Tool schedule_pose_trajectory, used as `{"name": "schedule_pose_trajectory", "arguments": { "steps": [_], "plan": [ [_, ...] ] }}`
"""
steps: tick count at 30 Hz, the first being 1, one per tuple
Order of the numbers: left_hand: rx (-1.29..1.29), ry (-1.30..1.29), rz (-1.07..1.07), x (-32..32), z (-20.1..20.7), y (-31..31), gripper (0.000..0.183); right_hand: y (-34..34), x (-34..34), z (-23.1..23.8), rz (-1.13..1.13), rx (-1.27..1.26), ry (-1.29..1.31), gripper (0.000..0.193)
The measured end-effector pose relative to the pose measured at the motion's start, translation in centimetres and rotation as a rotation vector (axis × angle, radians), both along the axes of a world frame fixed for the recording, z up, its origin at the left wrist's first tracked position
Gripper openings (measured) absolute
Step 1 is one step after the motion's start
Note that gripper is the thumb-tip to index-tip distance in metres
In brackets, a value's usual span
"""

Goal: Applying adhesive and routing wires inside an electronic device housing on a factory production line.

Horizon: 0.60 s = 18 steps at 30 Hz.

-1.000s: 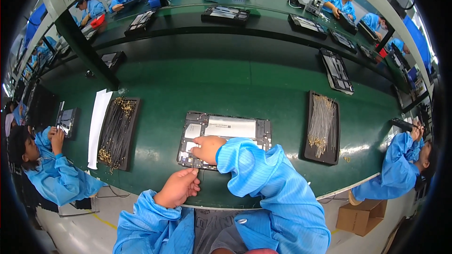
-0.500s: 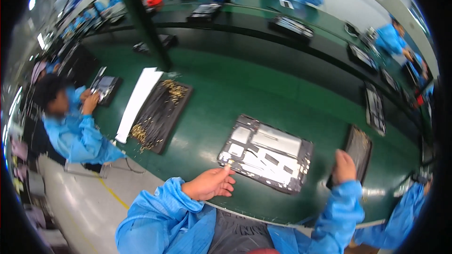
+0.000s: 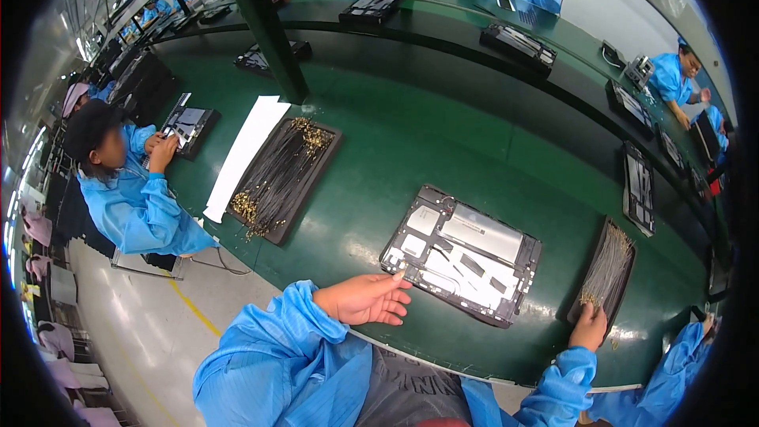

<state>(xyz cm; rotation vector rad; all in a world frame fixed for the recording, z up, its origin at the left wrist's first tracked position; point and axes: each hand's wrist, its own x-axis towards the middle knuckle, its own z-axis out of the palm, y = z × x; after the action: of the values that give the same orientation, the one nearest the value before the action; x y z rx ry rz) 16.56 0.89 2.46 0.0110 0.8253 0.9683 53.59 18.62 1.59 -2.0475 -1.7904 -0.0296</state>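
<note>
Opened tablet chassis [image 3: 462, 255] flat on green bench [image 3: 371, 150], left hand [image 3: 365, 299] loosely spread, fingertip touching its 8 o'clock corner, right hand [image 3: 588, 327] now off it, fingers down on cable tray [image 3: 607, 270] at 3 o'clock, probably grabbing one.

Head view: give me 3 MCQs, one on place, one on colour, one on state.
1. Where is the right hand?
A. on the near end of the right-side tray
B. on the white sheet
C. in the lap

2. What colour is the table?
A. grey
B. green
C. white

3. How does the open device lie?
A. upright on edge
B. flat, insides showing
C. closed in a box

Answers:
1 A, the fingers rest at that tray's near edge.
2 B, the bare top is dark green.
3 B, it lies flat with its inner parts exposed, the left hand at its near corner.
</note>
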Motion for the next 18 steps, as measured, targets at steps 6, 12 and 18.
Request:
{"name": "schedule_pose_trajectory", "arguments": {
  "steps": [6,12,18],
  "plan": [
    [-0.007,0.015,0.033,0.1,0.2,-0.4,0.031,2.0,-0.6,1.1,-0.069,-0.355,0.056,0.04],
    [-0.011,-0.033,0.019,0.3,0.5,0.0,0.03,-0.6,2.0,1.2,-0.097,-0.064,0.231,0.038],
    [0.037,0.38,-0.047,2.6,0.9,-1.0,0.035,-3.8,-1.7,6.1,0.001,0.155,0.232,0.031]
  ]
}}
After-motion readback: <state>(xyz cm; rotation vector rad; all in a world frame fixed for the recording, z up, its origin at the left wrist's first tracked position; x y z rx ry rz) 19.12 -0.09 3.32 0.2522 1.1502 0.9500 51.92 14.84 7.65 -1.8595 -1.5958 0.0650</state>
